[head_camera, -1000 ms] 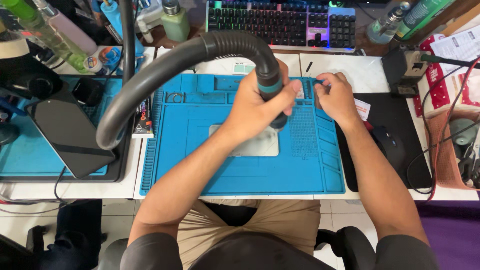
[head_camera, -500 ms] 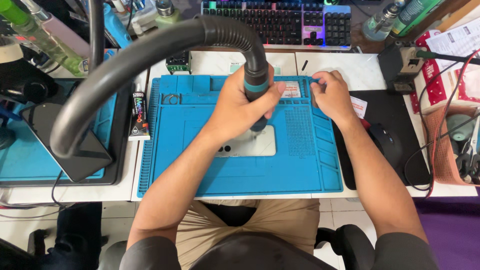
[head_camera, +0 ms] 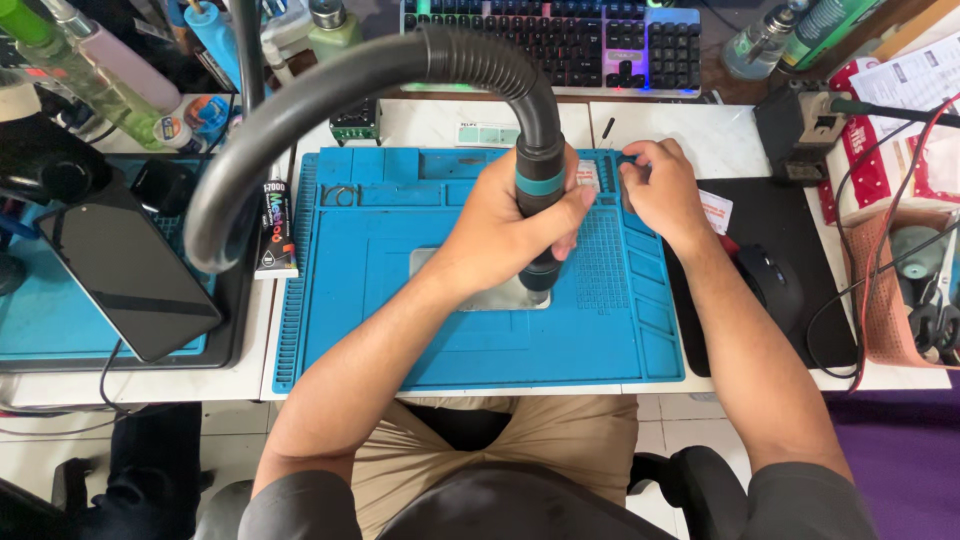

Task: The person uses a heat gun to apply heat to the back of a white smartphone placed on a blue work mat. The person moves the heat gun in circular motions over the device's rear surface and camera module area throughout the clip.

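Left hand: the left hand (head_camera: 500, 225) sits at the centre of the frame, fingers wrapped tight round the handle of the hot-air nozzle (head_camera: 541, 200), thumb across its teal band.
Hot-air nozzle: black, upright, tip pointing down at the grey plate (head_camera: 470, 290); whether the tip touches the plate I cannot tell.
Hose: a ribbed black hose (head_camera: 330, 90) arches from the nozzle top up and over to the left of the frame, then curves down past the mat's left edge.
Right hand: the right hand (head_camera: 665, 195) lies just right of the nozzle at the mat's upper right, fingers curled together with the tips pressed onto a small white piece (head_camera: 588, 178) in a compartment; what they pinch is hidden.
Mat: a blue silicone mat (head_camera: 400, 330) covers the middle of the white worktop (head_camera: 700, 135), the grey plate set in its centre.
Left of frame: a dark phone (head_camera: 125, 270) lies tilted on a second blue mat, with a black glue tube (head_camera: 273, 228) between it and the main mat.
Right of frame: a black mouse (head_camera: 770, 285) rests on a black pad (head_camera: 770, 215) beside the right forearm.
Top of frame: a backlit keyboard (head_camera: 560, 40) runs along the far edge, bottles to either side.
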